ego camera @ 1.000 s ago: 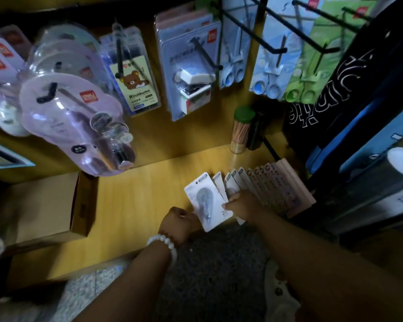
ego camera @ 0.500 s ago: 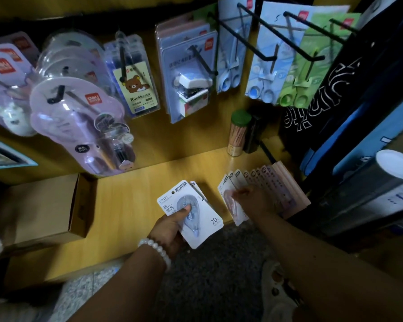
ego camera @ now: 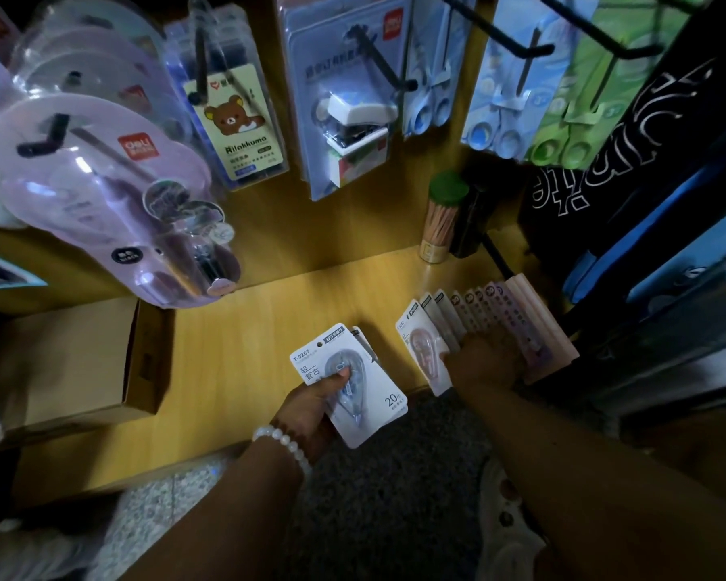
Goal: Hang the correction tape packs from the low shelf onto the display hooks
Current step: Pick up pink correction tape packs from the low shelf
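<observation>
My left hand [ego camera: 311,402] grips a small stack of white correction tape packs [ego camera: 359,385] over the front edge of the low wooden shelf [ego camera: 244,341], thumb on the front pack's blister. To the right, a row of more packs [ego camera: 449,329] stands fanned on the shelf. My right hand [ego camera: 485,362] rests on that row and pinches its front pack [ego camera: 420,350], which shows a pink dispenser. Black display hooks [ego camera: 384,62] jut from the back panel above, loaded with other stationery.
A cardboard box [ego camera: 72,362] sits on the shelf's left. A green-lidded jar of sticks [ego camera: 441,215] stands at the back beside a dark container. Purple blister packs [ego camera: 101,195], a bear-printed pack, a stapler and scissors hang overhead. Dark and blue goods crowd the right.
My left hand drew the front packs away from the row, down and to the left. My right hand shifted onto the remaining row and took its front pack.
</observation>
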Demonstrator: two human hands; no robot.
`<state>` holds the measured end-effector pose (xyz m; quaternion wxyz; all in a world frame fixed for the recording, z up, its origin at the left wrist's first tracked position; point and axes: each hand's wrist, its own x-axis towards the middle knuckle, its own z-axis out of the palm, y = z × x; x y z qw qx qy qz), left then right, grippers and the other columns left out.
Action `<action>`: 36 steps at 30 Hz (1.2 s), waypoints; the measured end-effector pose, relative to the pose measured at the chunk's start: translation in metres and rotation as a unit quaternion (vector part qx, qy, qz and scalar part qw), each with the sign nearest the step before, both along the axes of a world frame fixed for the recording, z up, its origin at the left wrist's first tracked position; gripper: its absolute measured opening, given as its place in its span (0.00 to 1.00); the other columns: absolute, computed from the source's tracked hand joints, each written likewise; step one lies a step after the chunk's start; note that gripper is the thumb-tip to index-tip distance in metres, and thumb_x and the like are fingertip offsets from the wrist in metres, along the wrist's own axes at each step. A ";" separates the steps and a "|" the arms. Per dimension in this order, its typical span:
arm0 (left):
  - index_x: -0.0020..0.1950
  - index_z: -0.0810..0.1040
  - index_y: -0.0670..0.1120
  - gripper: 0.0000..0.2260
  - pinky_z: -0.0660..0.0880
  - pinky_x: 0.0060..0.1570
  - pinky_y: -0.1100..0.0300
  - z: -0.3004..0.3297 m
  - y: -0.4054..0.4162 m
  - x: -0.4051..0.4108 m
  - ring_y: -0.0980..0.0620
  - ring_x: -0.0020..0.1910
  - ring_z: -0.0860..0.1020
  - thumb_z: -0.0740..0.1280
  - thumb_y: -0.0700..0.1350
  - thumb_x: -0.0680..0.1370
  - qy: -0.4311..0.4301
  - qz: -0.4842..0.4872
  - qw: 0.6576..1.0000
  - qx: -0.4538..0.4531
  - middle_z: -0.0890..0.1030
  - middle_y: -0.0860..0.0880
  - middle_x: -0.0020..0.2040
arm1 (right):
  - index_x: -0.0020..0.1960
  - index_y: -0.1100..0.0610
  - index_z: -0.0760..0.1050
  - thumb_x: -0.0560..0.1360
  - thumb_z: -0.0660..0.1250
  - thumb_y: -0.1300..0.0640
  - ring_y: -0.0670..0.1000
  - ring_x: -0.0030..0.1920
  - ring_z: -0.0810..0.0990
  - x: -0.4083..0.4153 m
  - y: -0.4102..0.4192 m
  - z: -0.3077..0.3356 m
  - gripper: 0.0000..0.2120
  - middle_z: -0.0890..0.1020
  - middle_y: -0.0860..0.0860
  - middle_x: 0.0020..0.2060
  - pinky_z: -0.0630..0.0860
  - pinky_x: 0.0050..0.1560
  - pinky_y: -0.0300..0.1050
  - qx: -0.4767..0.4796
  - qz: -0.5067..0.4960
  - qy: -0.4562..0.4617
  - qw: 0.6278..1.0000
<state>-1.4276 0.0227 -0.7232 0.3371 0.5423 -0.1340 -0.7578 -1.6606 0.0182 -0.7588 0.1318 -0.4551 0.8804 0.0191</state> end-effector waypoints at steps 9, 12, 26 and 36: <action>0.58 0.80 0.40 0.12 0.77 0.54 0.40 -0.006 -0.001 0.002 0.38 0.48 0.82 0.70 0.38 0.75 0.010 0.010 1.000 0.001 0.84 0.38 0.53 | 0.62 0.57 0.76 0.75 0.65 0.41 0.58 0.62 0.76 0.010 -0.006 0.003 0.23 0.78 0.57 0.61 0.74 0.61 0.54 0.008 -0.004 -0.060 0.998; 0.57 0.80 0.41 0.11 0.77 0.55 0.40 -0.005 -0.002 0.003 0.37 0.49 0.82 0.69 0.38 0.75 0.009 0.014 1.000 0.008 0.83 0.38 0.53 | 0.61 0.59 0.77 0.76 0.66 0.45 0.58 0.60 0.78 0.011 -0.008 0.007 0.21 0.80 0.57 0.59 0.76 0.59 0.53 -0.005 -0.022 -0.111 0.994; 0.67 0.74 0.42 0.34 0.69 0.60 0.28 -0.011 -0.002 0.039 0.31 0.60 0.77 0.78 0.43 0.62 0.004 0.112 0.994 -0.019 0.77 0.35 0.64 | 0.48 0.70 0.80 0.75 0.69 0.56 0.56 0.42 0.82 0.038 -0.002 0.101 0.14 0.84 0.62 0.44 0.72 0.41 0.39 -0.180 -0.001 -0.470 0.864; 0.65 0.78 0.47 0.27 0.65 0.63 0.29 0.096 0.045 0.013 0.32 0.60 0.77 0.59 0.64 0.77 0.220 0.059 0.973 -0.041 0.79 0.36 0.63 | 0.33 0.56 0.79 0.76 0.68 0.60 0.44 0.32 0.80 0.064 0.056 0.169 0.12 0.83 0.48 0.29 0.74 0.42 0.40 -0.133 0.125 -0.575 0.798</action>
